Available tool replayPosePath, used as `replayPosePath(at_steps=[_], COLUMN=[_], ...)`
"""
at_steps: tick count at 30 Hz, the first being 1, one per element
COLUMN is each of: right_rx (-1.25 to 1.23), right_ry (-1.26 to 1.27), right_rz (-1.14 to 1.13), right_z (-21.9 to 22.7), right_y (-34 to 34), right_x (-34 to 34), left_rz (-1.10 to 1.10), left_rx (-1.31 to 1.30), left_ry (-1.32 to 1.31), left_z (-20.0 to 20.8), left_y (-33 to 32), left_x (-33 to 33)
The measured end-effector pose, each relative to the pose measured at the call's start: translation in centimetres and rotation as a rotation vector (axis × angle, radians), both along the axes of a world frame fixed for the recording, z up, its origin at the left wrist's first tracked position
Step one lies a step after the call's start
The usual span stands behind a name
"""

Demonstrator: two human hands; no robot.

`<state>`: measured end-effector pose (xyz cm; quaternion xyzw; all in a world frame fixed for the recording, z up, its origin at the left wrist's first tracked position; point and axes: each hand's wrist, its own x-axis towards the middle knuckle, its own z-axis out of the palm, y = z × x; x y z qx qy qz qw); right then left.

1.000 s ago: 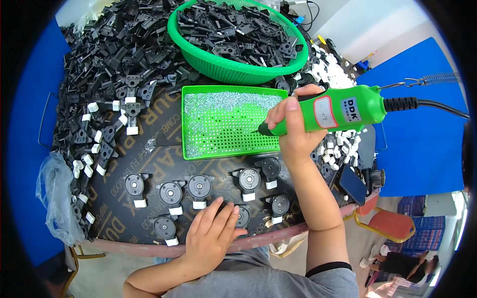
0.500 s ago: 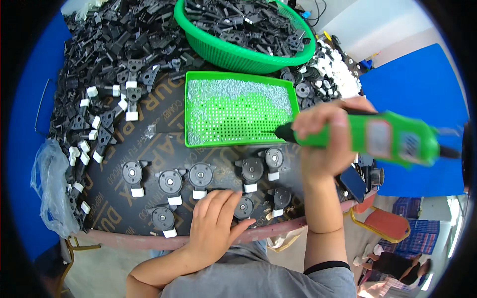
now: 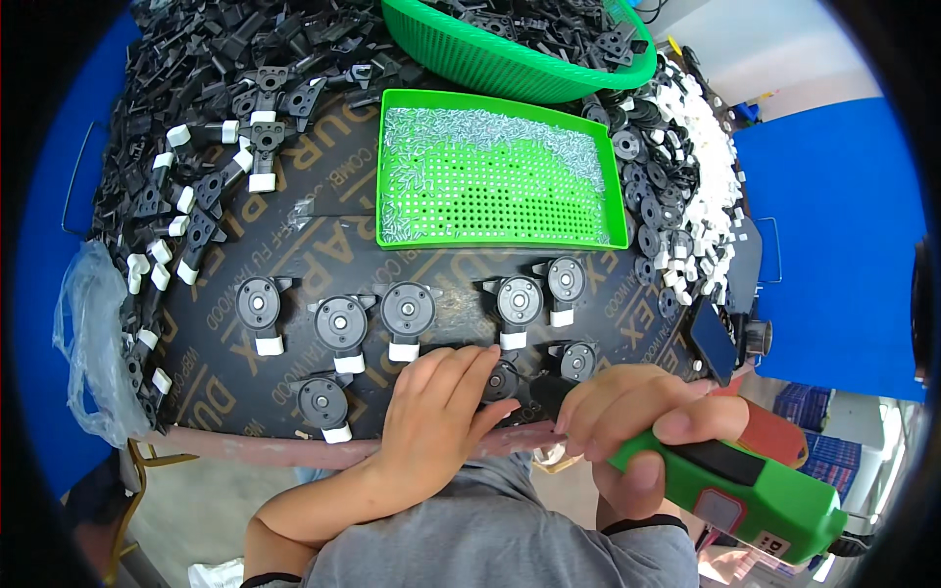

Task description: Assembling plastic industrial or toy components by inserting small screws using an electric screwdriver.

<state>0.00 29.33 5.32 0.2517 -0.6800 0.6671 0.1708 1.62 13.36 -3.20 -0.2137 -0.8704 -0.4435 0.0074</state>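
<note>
Near the front edge, my left hand holds a round black plastic part between thumb and fingers, which partly hide it. My right hand is wrapped around a green electric screwdriver. The tool's black nose points left at that part; whether its bit touches a screw there I cannot make out. Similar round black assemblies stand around the hands, most with white end caps: one just beyond the held part, one beside the screwdriver nose, one beyond my left fingers.
A green perforated tray of small silvery screws lies ahead. Behind it stands a green basket of black parts. Heaped black parts fill the far left, white caps the right. A plastic bag hangs at the left edge.
My right hand has brought the screwdriver from the tray's near right corner down toward me, to the part at my left hand. The view has shifted slightly; my left hand stays on the part.
</note>
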Motion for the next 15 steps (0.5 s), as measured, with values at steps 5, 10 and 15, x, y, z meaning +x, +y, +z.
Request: replayPosePath(at_steps=[5,10,15], right_rx=[-0.006,0.019,0.099], right_ry=[-0.043,-0.087,-0.083], right_rz=[-0.055,-0.033,0.053], right_z=[0.1,0.0,0.8], right_y=[-0.5,-0.5,0.0], right_x=[0.2,-0.2,-1.0], left_rz=[-0.011,-0.010,-0.040], left_rx=[-0.005,-0.002,0.011], left_ry=[0.024,0.053,0.035], left_z=[0.0,-0.1,0.3], left_y=[-0.1,-0.2,-0.1], left_x=[0.0,-0.2,-0.5])
